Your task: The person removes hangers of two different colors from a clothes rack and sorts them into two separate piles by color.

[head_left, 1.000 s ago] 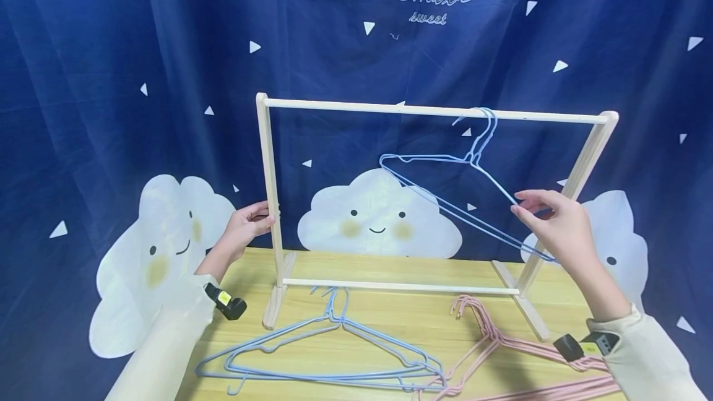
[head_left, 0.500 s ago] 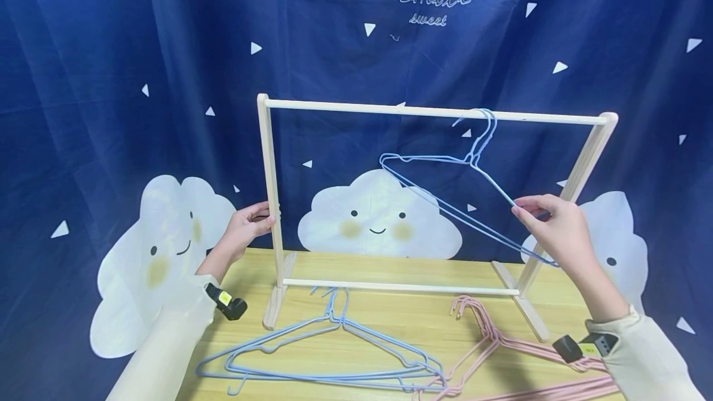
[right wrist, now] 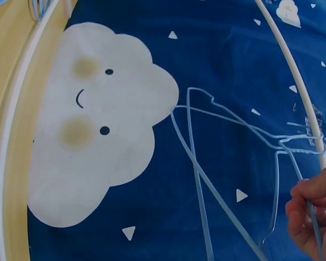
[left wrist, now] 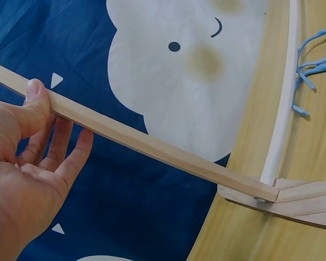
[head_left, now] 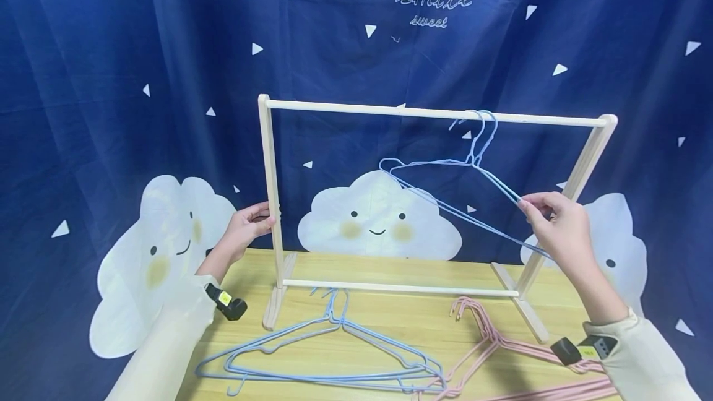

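Note:
Two blue wire hangers (head_left: 499, 183) hang by their hooks over the top rail (head_left: 356, 108) of a wooden rack, right of its middle. My right hand (head_left: 559, 231) pinches the sloping right shoulder of a hanger between thumb and fingers; the right wrist view shows the wire (right wrist: 314, 220) crossing the fingers (right wrist: 297, 215). Both hangers tilt, their left ends higher than their right. On the other side, my left hand (head_left: 247, 228) holds the rack's left post (head_left: 270, 166), thumb on one face and fingers behind, as the left wrist view (left wrist: 152, 149) shows.
Several blue hangers (head_left: 328, 380) lie on the wooden table (head_left: 390, 268) in front of the rack. To their right lie several pink hangers (head_left: 526, 344), overlapping the blue ones at one corner. A dark blue curtain (head_left: 334, 48) with clouds hangs behind.
My right hand has shifted slightly right along the hanger's shoulder. The two hanging hangers have spread a little apart at hooks and shoulders. My left hand stays on the post.

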A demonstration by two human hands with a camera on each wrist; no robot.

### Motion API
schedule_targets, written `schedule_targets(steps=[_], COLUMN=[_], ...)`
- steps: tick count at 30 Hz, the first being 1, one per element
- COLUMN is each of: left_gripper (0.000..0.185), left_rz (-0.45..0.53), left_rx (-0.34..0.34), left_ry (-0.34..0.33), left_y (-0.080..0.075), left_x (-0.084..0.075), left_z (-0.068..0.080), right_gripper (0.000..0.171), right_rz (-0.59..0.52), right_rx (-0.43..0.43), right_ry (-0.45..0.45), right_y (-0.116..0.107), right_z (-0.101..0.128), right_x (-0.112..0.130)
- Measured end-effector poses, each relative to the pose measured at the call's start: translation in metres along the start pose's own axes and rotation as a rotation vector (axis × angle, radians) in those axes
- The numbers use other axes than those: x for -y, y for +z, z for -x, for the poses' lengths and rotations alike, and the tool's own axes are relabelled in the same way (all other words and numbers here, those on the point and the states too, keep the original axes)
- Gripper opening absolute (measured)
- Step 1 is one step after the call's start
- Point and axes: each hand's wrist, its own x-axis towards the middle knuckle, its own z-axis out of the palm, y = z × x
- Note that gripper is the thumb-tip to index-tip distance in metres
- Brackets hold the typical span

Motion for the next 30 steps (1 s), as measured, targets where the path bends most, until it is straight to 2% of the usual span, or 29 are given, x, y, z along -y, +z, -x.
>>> schedule_targets(steps=[11, 23, 30], left_gripper=[0.054, 0.053, 0.053], left_rz=[0.015, -0.001, -0.007], left_rx=[0.007, 0.005, 0.003], left_ry=[0.016, -0.002, 0.000], left_y=[0.002, 0.000, 0.000], left_x=[-0.001, -0.002, -0.001], left_z=[0.001, 0.000, 0.000], right_gripper=[0.014, 0.018, 0.016], right_rz=[-0.072, -0.140, -0.164], right_rx=[-0.057, -0.014, -0.014], right_ry=[0.013, 0.023, -0.003], right_y=[-0.001, 0.010, 0.021], right_z=[-0.005, -0.011, -0.015], right_x=[0.010, 0.025, 0.033])
